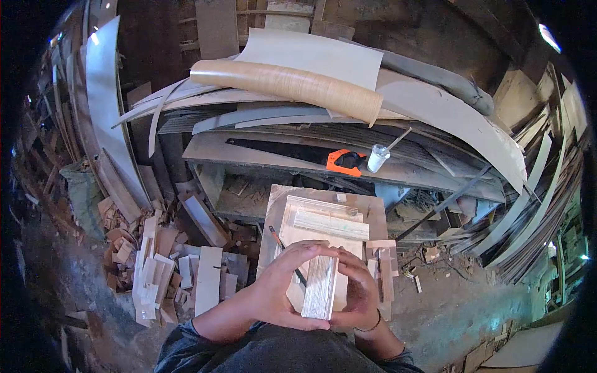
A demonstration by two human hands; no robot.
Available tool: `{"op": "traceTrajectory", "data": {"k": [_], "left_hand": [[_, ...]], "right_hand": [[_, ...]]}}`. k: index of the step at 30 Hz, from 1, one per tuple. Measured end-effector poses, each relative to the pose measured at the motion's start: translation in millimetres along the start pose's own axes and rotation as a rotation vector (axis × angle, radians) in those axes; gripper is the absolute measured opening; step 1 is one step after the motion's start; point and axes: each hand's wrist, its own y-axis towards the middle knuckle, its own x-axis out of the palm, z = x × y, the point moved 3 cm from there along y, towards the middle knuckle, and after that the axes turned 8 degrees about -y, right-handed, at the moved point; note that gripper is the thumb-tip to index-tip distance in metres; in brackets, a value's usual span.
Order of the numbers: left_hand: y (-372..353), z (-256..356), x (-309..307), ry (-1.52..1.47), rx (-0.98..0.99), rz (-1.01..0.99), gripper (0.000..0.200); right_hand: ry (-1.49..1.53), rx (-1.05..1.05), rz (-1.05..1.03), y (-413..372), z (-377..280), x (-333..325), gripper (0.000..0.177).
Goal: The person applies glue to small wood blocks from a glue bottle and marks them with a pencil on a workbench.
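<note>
Between both hands I hold a short wooden block (pixel 320 287) with rough grain on its upper face, close to my body. My left hand (pixel 281 287) is closed around its left side, thumb and fingers at the two ends. On the other side my right hand (pixel 359 287) grips it, with a dark band around the wrist. Beneath lies a wooden board (pixel 273 214) bearing flat wood pieces, among them a pale rough strip (pixel 331 224). A pencil (pixel 276 237) rests left of the hands, partly hidden by my left hand.
Behind the board, a shelf (pixel 205 149) carries an orange-handled handsaw (pixel 344 162) and a white container (pixel 377 158) with a stick in it. A rolled wood-grain sheet (pixel 286 90) lies above. Wood offcuts (pixel 155 280) are piled on the left floor; long strips (pixel 528 211) lean at right.
</note>
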Motion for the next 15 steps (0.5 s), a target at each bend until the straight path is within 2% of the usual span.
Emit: {"op": "traceTrajectory", "data": {"k": [3, 6, 9, 12, 15], "left_hand": [[-2.7, -5.7, 2.3, -0.047, 0.047, 0.024, 0.109], [-2.6, -3.9, 0.0, -0.054, -0.039, -0.012, 0.107], [-2.3, -6.5, -0.4, -0.05, -0.057, -0.049, 0.116], [-4.8, -12.9, 1.7, -0.122, -0.055, -0.017, 0.115], [-1.8, -9.3, 1.3, -0.03, -0.007, -0.03, 0.114]], "right_hand": [[-0.016, -0.003, -0.002, -2.2, -1.3, -3.3, 0.078], [-0.033, -0.035, -0.01, -1.2, -1.8, -6.0, 0.073], [-0.036, -0.044, -0.021, -1.3, -2.8, -8.7, 0.069], [-0.064, -0.069, -0.03, -0.7, -4.0, -10.2, 0.065], [-0.057, -0.082, -0.021, 1.1, -6.6, -8.6, 0.062]]}}
